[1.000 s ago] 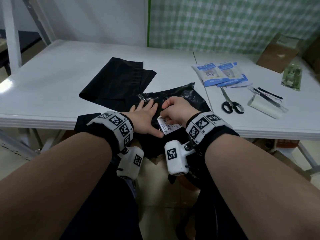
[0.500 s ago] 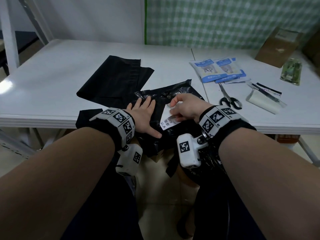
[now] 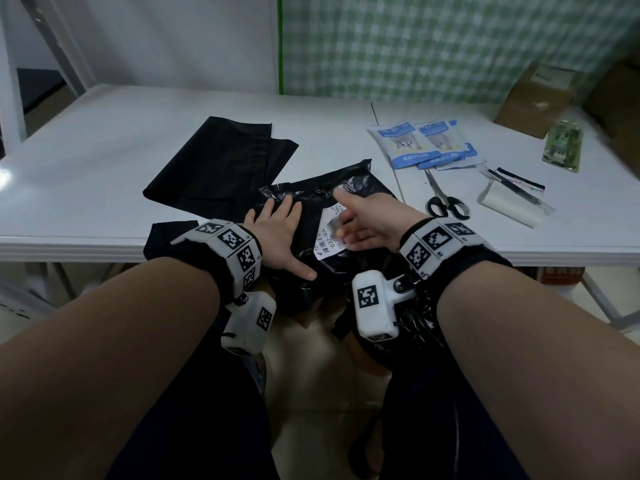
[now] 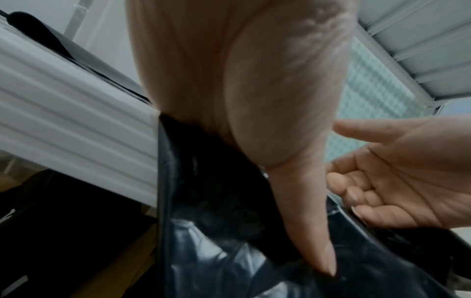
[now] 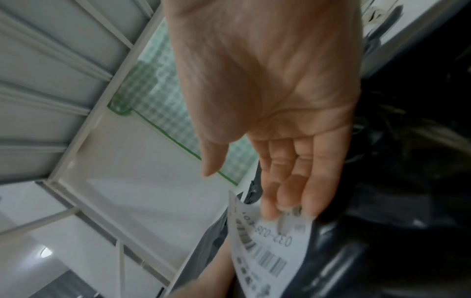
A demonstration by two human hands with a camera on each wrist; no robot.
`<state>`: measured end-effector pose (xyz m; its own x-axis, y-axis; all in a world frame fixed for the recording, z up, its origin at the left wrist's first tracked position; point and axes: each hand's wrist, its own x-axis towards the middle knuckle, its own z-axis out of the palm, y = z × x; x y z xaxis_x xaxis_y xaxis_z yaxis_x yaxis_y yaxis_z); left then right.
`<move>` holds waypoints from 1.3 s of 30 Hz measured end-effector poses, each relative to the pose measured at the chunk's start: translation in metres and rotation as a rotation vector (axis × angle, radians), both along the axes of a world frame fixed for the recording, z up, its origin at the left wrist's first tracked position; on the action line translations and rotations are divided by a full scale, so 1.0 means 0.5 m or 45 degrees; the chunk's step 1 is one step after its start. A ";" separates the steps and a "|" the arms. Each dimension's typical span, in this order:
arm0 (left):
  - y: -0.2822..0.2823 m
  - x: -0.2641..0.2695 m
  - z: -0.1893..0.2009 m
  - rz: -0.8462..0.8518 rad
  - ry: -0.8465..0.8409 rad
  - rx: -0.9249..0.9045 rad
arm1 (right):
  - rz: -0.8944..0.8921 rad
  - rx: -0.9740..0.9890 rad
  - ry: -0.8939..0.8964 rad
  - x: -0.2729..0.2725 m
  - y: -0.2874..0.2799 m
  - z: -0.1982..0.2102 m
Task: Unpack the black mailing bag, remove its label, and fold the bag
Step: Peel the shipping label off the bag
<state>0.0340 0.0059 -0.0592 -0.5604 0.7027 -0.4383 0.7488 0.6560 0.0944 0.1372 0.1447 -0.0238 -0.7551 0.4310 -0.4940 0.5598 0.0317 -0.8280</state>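
White table (image 3: 104, 168), green-checked wall (image 3: 433, 46)

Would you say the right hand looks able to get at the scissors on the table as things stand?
Probably yes. The scissors lie in the open just beyond the right hand, with bare table between them and nothing on top. The hand is open, though its fingertips touch the label, which it would have to leave.

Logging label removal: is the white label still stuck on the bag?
Partly: the label lies on the black bag, one edge lifted at the right hand fingertips.

Two black bags (image 3: 332, 202), one label (image 3: 329, 237)
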 end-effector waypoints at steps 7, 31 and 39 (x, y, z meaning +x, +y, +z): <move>-0.002 0.008 0.017 -0.018 -0.057 0.020 | 0.260 0.278 -0.154 -0.019 -0.052 -0.025; 0.008 0.005 0.015 -0.037 -0.027 0.099 | 0.216 0.493 -0.167 -0.049 -0.072 -0.020; 0.015 -0.003 0.008 -0.063 0.055 0.263 | 0.032 0.192 -0.046 -0.064 -0.071 -0.022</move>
<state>0.0327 0.0134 -0.0551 -0.5382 0.8022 -0.2585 0.7860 0.5884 0.1898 0.1050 0.1090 -0.0346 -0.7493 0.4834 -0.4526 0.5869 0.1683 -0.7920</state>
